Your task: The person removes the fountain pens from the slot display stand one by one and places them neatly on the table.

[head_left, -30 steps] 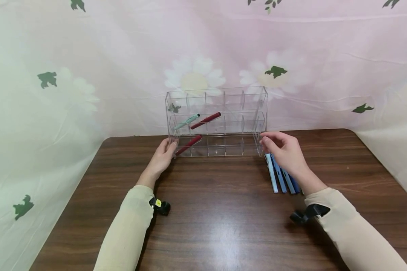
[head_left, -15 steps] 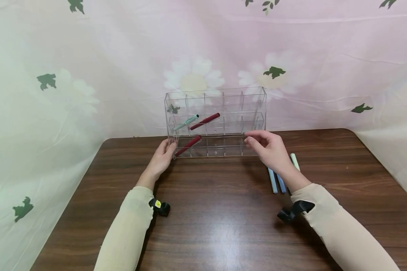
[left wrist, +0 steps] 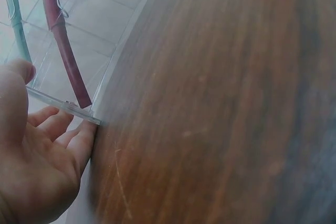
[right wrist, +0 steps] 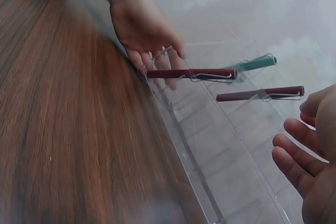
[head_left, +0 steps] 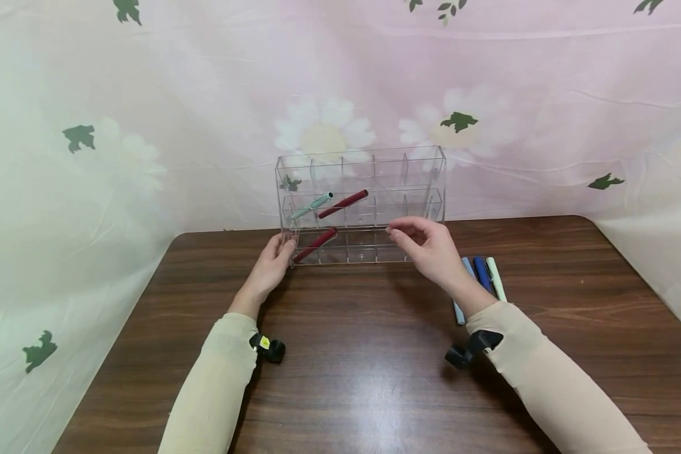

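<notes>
Your right hand (head_left: 431,249) has travelled leftward along the front of the clear acrylic organizer (head_left: 360,205) over the last second: it started at the organizer's right end, directly over the loose pens, and now sits before the middle compartments of the bottom tier, fingers loosely curled and holding nothing. That shift has uncovered the row of pens (head_left: 481,277) on the tabletop (head_left: 363,353) to the right, where pale blue, dark blue and pale green barrels now show; judge from this that the hand came away from them without picking one up. Your left hand (head_left: 269,265) has not moved; its straight fingers rest against the organizer's left end wall and brace it. The organizer stands at the far edge of the tabletop against the floral backdrop and holds three pens: a teal pen (head_left: 312,204) and a dark red pen (head_left: 343,203) in the middle tier, and a second dark red pen (head_left: 315,244) in the bottom tier, all leaning. Your right forearm covers the near ends of the loose pens, so their count cannot be confirmed. The clear dividers are hard to trace, and both wrist views are blurred at the tabletop.
</notes>
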Tool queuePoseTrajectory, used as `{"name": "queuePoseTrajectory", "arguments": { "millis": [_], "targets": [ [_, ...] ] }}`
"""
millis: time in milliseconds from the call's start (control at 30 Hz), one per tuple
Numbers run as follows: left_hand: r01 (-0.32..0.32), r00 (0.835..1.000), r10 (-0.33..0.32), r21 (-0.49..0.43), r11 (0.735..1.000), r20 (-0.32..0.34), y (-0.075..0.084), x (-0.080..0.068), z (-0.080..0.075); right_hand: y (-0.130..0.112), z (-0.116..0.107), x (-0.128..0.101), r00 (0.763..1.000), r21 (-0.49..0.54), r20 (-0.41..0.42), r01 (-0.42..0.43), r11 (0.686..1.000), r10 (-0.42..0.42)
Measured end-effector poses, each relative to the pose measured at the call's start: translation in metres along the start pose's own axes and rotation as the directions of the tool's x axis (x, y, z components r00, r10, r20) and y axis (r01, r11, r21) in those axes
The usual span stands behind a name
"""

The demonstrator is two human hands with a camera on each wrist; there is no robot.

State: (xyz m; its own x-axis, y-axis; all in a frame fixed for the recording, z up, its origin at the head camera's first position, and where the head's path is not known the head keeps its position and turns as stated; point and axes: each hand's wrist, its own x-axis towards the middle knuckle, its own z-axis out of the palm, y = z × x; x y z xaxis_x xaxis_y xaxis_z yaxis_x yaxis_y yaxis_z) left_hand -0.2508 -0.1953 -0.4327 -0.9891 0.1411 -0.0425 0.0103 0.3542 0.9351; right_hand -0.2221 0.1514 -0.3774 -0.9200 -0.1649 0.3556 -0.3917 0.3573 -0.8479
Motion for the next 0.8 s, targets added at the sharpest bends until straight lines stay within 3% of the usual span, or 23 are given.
{"name": "queuePoseTrajectory", "arguments": {
  "millis": [433, 600, 800],
  "targets": [
    [0.0, 1.0, 0.0, 0.004, 1.0, 0.003, 0.0, 0.0, -0.001, -0.003, 0.019, 0.009, 1.0, 0.01, 0.017, 0.001, 1.0, -0.001],
    [-0.005, 1.0, 0.005, 0.0, 1.0, 0.005, -0.001, 0.001, -0.001, -0.004, 0.025, 0.015, 1.0, 0.028, -0.025, 0.015, 0.999, -0.014],
    [-0.004, 1.0, 0.005, -0.031, 1.0, 0.007, -0.001, 0.004, 0.0, -0.006, 0.031, 0.024, 0.993, 0.121, -0.115, 0.051, 0.991, -0.037]
  ]
}}
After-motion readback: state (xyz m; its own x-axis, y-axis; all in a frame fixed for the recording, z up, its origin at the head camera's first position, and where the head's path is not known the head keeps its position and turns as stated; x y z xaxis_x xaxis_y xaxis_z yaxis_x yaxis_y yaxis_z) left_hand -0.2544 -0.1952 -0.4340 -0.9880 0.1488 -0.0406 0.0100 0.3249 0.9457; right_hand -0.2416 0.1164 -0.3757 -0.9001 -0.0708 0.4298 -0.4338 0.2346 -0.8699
